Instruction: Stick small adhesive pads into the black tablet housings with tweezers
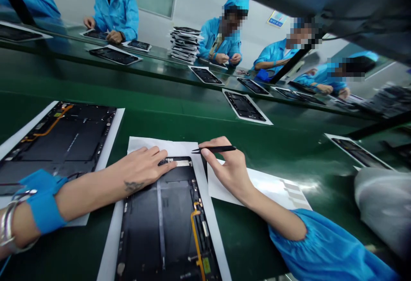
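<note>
An open tablet housing with black inner parts and an orange flex cable lies on a white sheet. My left hand rests over its upper left edge, fingers extended, with the index fingertip at a pale strip near the top. Black tweezers are pinched in my right hand, just right of the housing's top edge. Their tips point left above the sheet. A second white sheet with grey strips lies under and beside my right hand.
Another open housing lies at the left on paper. Across the green table, more housings lie in rows, with a tall stack behind. Several people in blue sit opposite. A whitish covered shape is at the right.
</note>
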`<state>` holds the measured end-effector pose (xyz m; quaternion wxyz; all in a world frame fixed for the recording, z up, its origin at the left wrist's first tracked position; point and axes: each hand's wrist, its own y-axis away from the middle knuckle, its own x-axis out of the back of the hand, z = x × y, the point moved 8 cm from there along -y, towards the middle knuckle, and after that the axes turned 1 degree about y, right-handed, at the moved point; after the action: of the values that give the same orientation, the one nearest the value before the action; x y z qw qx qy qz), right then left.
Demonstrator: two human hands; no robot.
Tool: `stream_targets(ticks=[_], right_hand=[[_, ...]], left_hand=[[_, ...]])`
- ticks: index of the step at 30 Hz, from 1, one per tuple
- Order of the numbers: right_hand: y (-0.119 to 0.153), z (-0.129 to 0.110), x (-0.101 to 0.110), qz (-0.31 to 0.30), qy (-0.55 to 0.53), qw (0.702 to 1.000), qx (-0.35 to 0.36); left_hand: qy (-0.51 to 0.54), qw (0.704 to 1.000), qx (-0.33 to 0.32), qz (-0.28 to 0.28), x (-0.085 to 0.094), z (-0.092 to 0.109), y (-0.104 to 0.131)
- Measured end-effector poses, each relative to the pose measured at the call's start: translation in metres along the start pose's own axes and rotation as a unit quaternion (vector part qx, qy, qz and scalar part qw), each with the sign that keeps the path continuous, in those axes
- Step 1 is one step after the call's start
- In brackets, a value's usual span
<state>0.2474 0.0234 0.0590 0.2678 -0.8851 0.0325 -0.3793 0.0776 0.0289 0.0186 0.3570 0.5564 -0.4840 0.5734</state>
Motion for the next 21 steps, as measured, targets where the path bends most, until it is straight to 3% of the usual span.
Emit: stream_targets(ticks=[4,8,10,14,21], right_hand=[[-0.019,-0.018,-0.007,-0.083,-0.055,0.992,0.073],[-0.024,-0.024,-0.038,-0.210,-0.029,0.967,0.140],[-0.022,-0.018,-0.059,-0.283,0.013,0.949,0.136],[-0.016,-0.009,-0.089,-0.400,0.081,0.908,0.095],[-0.019,-0.025,-0.099,-0.475,0.186,0.848,0.144]], left_hand=[[-0.027,0.999,0.005,-0.027,-0.018,-0.005,-0.015],[0.005,1.000,-0.004,-0.028,-0.022,-0.008,-0.017],[0.047,0.999,0.008,0.009,-0.012,-0.011,-0.010],[0.095,0.985,0.009,0.141,0.013,-0.011,0.011],[0.088,0.982,0.002,0.169,0.016,-0.005,0.010]])
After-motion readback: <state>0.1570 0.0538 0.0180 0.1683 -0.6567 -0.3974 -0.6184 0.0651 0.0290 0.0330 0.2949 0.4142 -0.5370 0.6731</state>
